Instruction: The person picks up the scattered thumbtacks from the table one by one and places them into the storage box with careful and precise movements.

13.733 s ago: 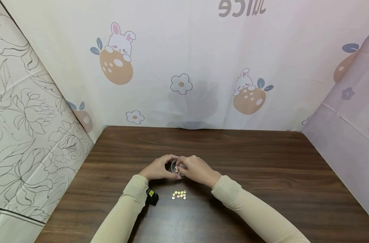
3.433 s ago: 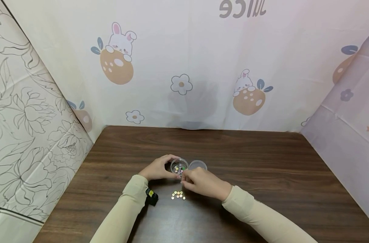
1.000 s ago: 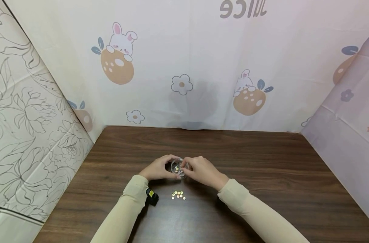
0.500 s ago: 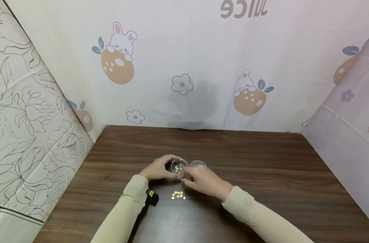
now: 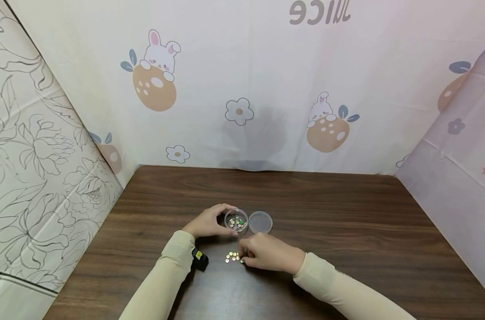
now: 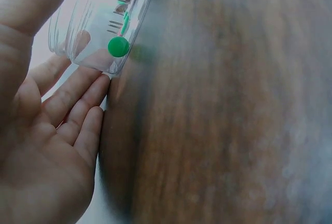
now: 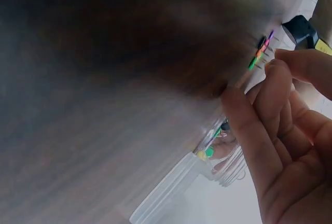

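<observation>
One grip [image 5: 208, 222] (left) holds jar [image 6: 94, 19].

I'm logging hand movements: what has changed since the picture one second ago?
The right hand has drawn back from over the clear jar to the small pins on the table; whether it grips one is unclear. The left hand still holds the jar.
</observation>
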Demonstrator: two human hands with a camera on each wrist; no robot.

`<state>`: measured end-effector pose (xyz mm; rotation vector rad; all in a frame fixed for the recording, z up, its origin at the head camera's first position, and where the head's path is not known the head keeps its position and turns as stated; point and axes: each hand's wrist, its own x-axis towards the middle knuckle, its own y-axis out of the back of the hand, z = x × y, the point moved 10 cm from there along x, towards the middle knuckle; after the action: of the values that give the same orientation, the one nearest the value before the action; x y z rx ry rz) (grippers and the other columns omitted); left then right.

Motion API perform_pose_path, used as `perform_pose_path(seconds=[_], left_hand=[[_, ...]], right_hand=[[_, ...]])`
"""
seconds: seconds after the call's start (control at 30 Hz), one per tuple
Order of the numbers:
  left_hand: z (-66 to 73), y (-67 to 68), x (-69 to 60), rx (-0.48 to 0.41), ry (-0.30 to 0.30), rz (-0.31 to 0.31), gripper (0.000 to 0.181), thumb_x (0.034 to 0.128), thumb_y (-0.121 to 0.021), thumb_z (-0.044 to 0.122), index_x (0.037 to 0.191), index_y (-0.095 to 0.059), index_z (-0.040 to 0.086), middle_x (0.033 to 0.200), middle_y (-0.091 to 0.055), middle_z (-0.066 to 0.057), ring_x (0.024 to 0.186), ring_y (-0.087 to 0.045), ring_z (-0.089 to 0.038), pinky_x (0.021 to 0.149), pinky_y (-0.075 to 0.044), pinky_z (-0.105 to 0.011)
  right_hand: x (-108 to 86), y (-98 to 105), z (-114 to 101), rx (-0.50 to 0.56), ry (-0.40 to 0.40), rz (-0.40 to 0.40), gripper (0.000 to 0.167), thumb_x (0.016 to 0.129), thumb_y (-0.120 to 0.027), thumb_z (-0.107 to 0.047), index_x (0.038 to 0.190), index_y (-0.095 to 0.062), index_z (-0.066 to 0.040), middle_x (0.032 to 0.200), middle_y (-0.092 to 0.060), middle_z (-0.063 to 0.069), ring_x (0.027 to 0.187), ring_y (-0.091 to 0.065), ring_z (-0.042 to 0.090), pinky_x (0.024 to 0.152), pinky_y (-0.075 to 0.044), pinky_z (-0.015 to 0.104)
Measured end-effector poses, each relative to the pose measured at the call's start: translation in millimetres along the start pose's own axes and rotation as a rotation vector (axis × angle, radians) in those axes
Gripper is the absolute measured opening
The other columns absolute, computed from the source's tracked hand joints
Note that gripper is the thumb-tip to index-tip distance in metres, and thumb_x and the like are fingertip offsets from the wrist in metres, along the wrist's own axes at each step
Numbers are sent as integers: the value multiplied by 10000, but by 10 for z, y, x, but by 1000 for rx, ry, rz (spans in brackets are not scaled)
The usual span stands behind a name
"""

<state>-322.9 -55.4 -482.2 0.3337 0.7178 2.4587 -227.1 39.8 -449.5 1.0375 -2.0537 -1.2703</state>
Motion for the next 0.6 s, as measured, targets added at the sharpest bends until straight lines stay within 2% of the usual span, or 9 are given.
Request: perform_pose_path(seconds=[0.17, 0.3, 0.43, 0.53, 0.6], left_hand=[[44, 0, -8, -18, -12, 17, 670, 755, -913, 215, 1343, -599, 142, 1206, -651, -29, 1113, -598, -205, 984, -439, -461], [206, 20, -50, -54, -24, 18, 661, 762, -896, 110, 1341, -586, 39, 1219, -640, -150, 1130, -590, -329, 990, -420, -538], [377, 53, -97, -83, -18, -2, 644, 777, -872, 59, 1341, -570, -15, 1232, -615, -221, 1145, -569, -401, 997, -409, -561], [400, 60, -104, -81, -16, -7, 637, 783, -868, 61, 1340, -569, -21, 1232, -614, -222, 1145, -568, -406, 995, -412, -560], [350, 50, -89, -73, -19, -2, 640, 781, -873, 72, 1340, -572, -13, 1229, -619, -207, 1142, -572, -394, 991, -414, -560]], right_hand=[[-3, -14, -22, -31, -13, -15, 115, 880, -760, -123, 856, -655, -162, 647, -500, -182, 563, -453, -80, 525, -382, 116], [-6, -6, -54, -60, -18, -17, 143, 886, -761, -151, 817, -641, -186, 642, -492, -189, 560, -445, -83, 516, -373, 120], [-12, -6, -73, -87, -21, -12, 162, 887, -760, -157, 792, -637, -201, 640, -483, -194, 561, -438, -83, 514, -370, 125], [-16, -19, -69, -102, -27, -12, 171, 886, -755, -150, 782, -632, -206, 642, -475, -196, 564, -434, -79, 515, -370, 129], [-18, -28, -63, -113, -29, -10, 183, 884, -753, -146, 772, -624, -213, 642, -470, -195, 566, -431, -75, 514, -370, 132]])
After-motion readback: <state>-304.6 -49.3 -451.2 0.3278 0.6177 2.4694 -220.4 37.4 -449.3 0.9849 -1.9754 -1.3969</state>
